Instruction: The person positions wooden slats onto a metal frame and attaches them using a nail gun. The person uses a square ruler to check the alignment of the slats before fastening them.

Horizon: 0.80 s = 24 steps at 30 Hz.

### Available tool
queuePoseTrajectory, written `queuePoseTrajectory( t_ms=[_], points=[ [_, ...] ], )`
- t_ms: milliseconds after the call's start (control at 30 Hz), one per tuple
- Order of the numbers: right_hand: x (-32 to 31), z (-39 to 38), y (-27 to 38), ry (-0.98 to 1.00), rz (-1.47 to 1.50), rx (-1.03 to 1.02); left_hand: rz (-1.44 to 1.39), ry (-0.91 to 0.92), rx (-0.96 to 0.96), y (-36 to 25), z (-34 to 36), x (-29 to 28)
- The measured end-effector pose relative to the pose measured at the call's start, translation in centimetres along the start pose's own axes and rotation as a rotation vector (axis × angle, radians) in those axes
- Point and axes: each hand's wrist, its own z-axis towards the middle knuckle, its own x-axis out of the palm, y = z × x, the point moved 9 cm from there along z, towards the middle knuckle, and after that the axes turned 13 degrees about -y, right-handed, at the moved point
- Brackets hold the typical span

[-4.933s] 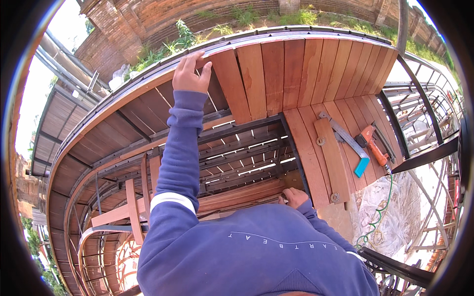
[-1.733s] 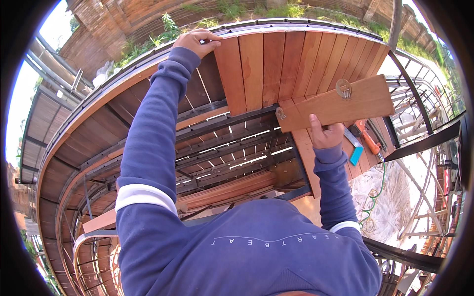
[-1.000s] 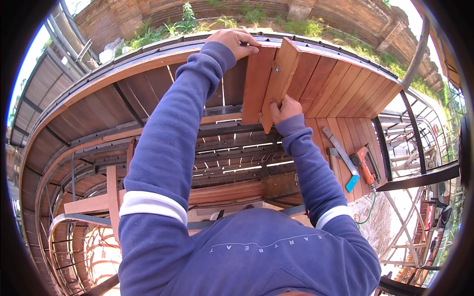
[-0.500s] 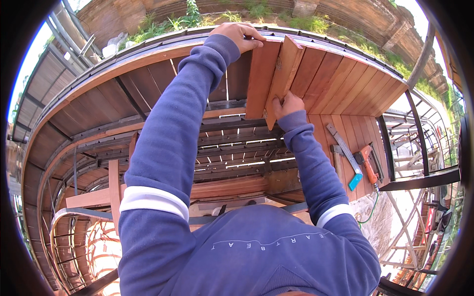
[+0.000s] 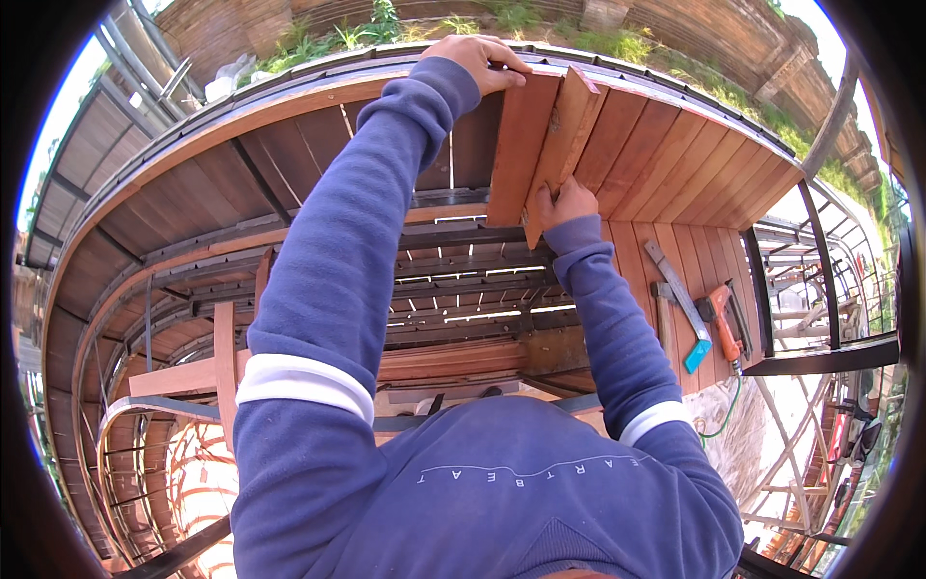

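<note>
My left hand (image 5: 475,64) is closed at the far top end of a flat reddish wooden board (image 5: 522,150), its fingertips at the board's corner. Closed round the near end of a second wooden plank (image 5: 569,130) is my right hand (image 5: 571,205), with the thumb on top. That plank stands tilted on its edge, right beside the flat board. To its right runs a row of fitted reddish boards (image 5: 666,154). My right palm and the plank's underside are hidden.
Lower boards (image 5: 632,256) at right carry a try square with a teal handle (image 5: 696,355), a hammer (image 5: 664,291) and an orange nail gun (image 5: 717,307) with a green hose (image 5: 735,410). Dark metal beams (image 5: 463,289) with gaps lie below my arms. A curved wooden edge (image 5: 193,150) sweeps left.
Both hands keep their holds on the boards. The whole view has shifted slightly, with hands and boards a little further right in the picture.
</note>
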Motion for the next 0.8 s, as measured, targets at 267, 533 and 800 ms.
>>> queuePoseTrajectory(
  t_ms=[267,533,800],
  points=[
    [0.5,-1.0,0.1,0.045,-0.051,0.056,0.001,0.006,0.005,0.1,-0.1,-0.1],
    [0.9,-1.6,-0.7,-0.007,-0.069,0.007,0.015,0.024,-0.003,0.0,-0.2,0.1],
    [1.5,-1.7,-1.2,0.023,-0.089,0.01,-0.016,0.039,0.11,-0.4,-0.6,0.3]
  ],
)
